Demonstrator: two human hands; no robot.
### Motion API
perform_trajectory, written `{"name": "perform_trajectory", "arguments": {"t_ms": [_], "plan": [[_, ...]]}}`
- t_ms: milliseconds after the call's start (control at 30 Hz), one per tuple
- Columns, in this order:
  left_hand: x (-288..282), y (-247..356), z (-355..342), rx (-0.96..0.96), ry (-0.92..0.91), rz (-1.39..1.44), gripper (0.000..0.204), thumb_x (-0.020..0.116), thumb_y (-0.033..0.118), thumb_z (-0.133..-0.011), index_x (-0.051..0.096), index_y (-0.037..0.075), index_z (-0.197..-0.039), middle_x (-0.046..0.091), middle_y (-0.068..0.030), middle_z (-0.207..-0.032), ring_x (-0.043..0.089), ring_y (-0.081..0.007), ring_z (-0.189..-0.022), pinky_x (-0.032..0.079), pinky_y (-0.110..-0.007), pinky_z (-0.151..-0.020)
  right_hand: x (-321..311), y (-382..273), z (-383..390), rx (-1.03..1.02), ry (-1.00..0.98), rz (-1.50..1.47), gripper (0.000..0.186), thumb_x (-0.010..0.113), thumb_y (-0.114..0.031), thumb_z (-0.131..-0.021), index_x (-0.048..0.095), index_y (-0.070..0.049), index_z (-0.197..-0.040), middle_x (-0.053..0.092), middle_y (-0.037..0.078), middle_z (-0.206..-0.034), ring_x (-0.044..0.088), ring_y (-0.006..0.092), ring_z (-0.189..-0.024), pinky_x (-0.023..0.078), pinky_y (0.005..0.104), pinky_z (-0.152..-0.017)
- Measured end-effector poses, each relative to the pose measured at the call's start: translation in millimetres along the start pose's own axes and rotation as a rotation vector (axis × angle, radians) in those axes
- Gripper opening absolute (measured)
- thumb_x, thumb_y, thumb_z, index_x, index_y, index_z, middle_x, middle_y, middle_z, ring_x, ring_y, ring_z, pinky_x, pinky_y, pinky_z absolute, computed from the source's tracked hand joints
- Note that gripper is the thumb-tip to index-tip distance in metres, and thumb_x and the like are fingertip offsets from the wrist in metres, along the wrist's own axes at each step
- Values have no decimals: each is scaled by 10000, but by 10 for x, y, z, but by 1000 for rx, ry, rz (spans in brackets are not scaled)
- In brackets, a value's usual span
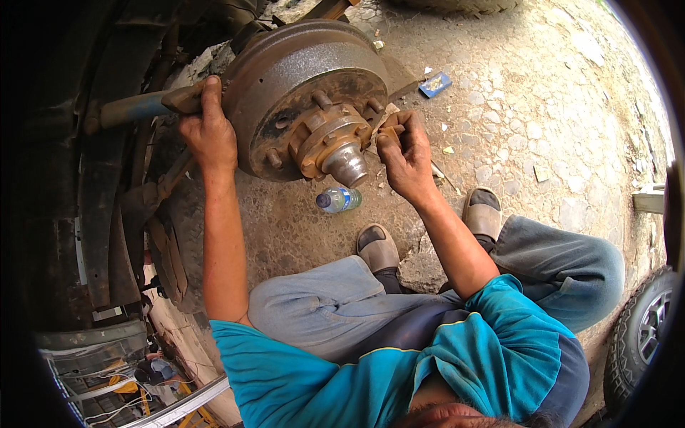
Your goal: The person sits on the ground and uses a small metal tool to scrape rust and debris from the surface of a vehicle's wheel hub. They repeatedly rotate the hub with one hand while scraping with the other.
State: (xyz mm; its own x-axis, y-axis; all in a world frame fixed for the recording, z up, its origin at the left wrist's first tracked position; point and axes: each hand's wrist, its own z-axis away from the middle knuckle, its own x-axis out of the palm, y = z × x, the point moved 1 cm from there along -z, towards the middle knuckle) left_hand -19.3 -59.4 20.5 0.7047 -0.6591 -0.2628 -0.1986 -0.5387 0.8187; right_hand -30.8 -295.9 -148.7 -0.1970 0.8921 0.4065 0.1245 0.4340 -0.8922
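A rusty brake drum (285, 78) fills the upper middle, with its hub (332, 139), wheel studs and a bare metal end cap (347, 165) facing me. My left hand (209, 139) grips the drum's back edge on the left; its thumb points up and its other fingers are partly hidden behind the drum. Just right of the hub, my right hand (407, 157) pinches a small brown flat piece (390, 133) between thumb and fingers. What that piece is cannot be made out.
Left of the drum, a blue-grey shock absorber (132, 108) runs toward the dark vehicle body. A plastic bottle (339, 200) lies on the ground below the hub. A blue box (435, 84) lies farther right, a stone (421, 267) between my feet, and a wheel (642, 335) at the right.
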Motion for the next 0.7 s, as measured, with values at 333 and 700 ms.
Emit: {"name": "perform_trajectory", "arguments": {"t_ms": [333, 700], "plan": [[-17, -6, -4, -8, -4, -40, 365, 697, 242, -1000, 723, -113, -1083, 740, -114, -1045, 663, -151, -978, 511, -317, -889, -12, 96, 9, -46, 1, 20, 89, 545, -62, -1027, 501, -18, -1089, 586, 45, -872, 559, 106, -773, 482, 286, -703], [-3, -2, -8, 0, 12, -28, 353, 703, 240, -994, 724, -104, -1071, 739, -109, -1042, 657, -152, -976, 508, -315, -891, 46, 72, -17, -219, -18, 96, 52, 588, -27, -992, 554, -3, -1025, 624, 73, -906, 631, 131, -785, 512, 291, -713]]}}
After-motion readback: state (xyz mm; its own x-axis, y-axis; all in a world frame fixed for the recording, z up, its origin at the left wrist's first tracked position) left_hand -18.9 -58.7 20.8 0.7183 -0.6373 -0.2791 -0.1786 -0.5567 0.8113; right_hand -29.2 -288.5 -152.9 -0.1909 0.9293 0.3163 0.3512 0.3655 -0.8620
